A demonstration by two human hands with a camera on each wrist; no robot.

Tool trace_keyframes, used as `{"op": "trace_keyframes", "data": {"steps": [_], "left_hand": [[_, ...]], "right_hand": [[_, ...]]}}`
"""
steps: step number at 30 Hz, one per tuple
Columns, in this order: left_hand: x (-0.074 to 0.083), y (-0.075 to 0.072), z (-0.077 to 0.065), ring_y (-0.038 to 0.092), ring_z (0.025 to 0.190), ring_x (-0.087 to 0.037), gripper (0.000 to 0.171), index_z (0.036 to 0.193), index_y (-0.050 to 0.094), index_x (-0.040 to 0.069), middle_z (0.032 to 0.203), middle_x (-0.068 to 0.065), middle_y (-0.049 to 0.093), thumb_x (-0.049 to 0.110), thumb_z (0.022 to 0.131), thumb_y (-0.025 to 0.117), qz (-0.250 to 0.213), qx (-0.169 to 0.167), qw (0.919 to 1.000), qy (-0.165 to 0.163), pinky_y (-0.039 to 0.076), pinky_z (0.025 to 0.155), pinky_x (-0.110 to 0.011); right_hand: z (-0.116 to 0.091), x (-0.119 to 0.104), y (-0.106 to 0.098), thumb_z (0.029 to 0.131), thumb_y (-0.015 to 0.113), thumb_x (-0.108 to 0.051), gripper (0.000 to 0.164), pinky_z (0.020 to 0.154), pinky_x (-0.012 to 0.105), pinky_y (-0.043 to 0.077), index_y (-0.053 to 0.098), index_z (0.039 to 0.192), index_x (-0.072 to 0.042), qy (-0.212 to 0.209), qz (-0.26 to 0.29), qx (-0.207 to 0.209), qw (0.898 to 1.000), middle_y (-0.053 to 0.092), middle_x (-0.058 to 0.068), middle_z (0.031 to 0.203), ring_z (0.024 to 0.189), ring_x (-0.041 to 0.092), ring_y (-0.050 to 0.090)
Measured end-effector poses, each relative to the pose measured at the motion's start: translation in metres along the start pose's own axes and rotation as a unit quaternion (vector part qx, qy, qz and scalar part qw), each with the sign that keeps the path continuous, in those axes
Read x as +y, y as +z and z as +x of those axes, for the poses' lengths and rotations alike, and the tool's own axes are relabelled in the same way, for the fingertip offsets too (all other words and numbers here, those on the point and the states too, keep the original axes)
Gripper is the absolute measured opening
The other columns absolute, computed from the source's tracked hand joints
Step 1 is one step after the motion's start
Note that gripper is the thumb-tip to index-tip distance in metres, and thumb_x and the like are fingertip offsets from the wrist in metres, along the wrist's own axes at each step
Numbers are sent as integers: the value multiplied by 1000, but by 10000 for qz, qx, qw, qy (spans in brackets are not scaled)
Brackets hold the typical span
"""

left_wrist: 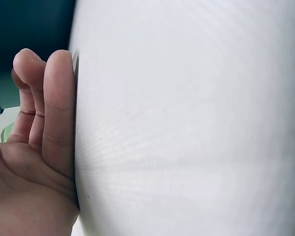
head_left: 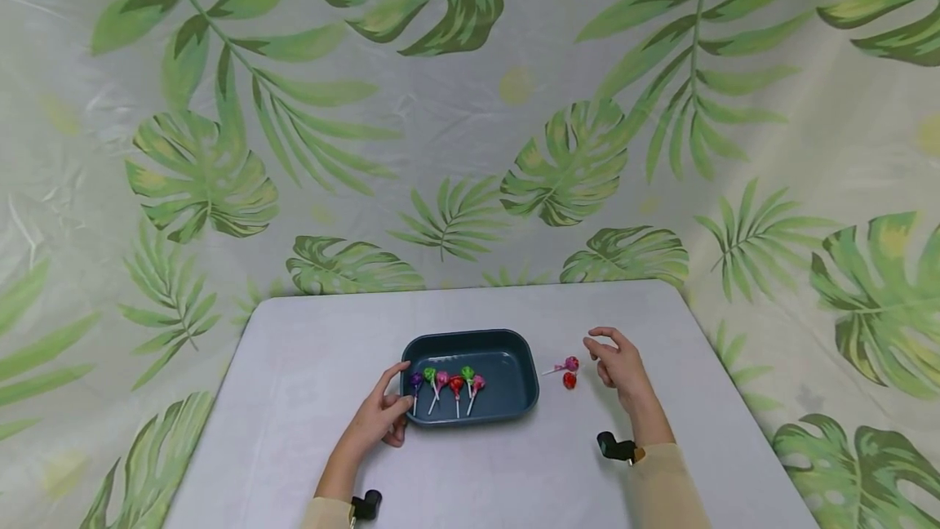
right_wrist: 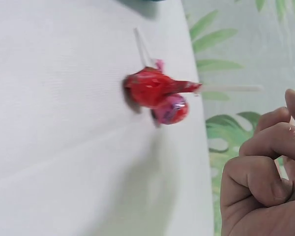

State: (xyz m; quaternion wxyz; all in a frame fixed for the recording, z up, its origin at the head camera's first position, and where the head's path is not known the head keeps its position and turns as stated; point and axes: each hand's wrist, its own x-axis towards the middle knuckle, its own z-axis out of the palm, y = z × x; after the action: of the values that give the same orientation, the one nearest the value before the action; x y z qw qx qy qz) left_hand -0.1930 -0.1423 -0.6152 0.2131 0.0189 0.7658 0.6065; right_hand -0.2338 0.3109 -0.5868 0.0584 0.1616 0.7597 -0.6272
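At the left end of a dark blue tray (head_left: 473,421), my left hand (head_left: 378,415) grips the rim with thumb and index finger; in the left wrist view its other fingers (left_wrist: 58,108) curl beside the tray's wall. Several lollipops (head_left: 456,384) in purple, green, pink and red lie in the tray, sticks toward me. My right hand (head_left: 619,364) hovers right of two lollipops on the table, holding nothing, index finger bent and apart from the thumb. The red lollipop (right_wrist: 150,88) has its stick raised off the table, its end near my fingertips. Behind it lies a pink lollipop (right_wrist: 171,109).
A white cloth covers the table (head_left: 514,472). Behind it and at both sides hangs a pale curtain (head_left: 470,145) with green leaf prints. Each wrist wears a black camera, the right one (head_left: 615,447) close over the table.
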Motion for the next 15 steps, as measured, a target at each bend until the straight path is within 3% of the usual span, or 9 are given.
{"op": "trace_keyframes", "data": {"steps": [8, 15], "left_hand": [[0, 0, 0, 60, 50, -25, 61, 139, 26, 49, 76, -28, 60, 32, 91, 59, -14, -22, 10000, 5, 56, 50, -44], [2, 0, -2, 60, 49, -26, 60, 139, 26, 48, 76, -28, 60, 31, 91, 59, 33, 24, 10000, 9, 56, 49, -44]], "right_hand": [[4, 24, 9, 84, 66, -43, 55, 36, 23, 27, 48, 128, -15, 182, -145, -38, 9997, 59, 5, 77, 39, 9, 32], [3, 40, 17, 85, 66, -39, 43, 39, 24, 31, 53, 121, -20, 553, -276, 7, 9981, 58, -2, 73, 42, 11, 32]]}}
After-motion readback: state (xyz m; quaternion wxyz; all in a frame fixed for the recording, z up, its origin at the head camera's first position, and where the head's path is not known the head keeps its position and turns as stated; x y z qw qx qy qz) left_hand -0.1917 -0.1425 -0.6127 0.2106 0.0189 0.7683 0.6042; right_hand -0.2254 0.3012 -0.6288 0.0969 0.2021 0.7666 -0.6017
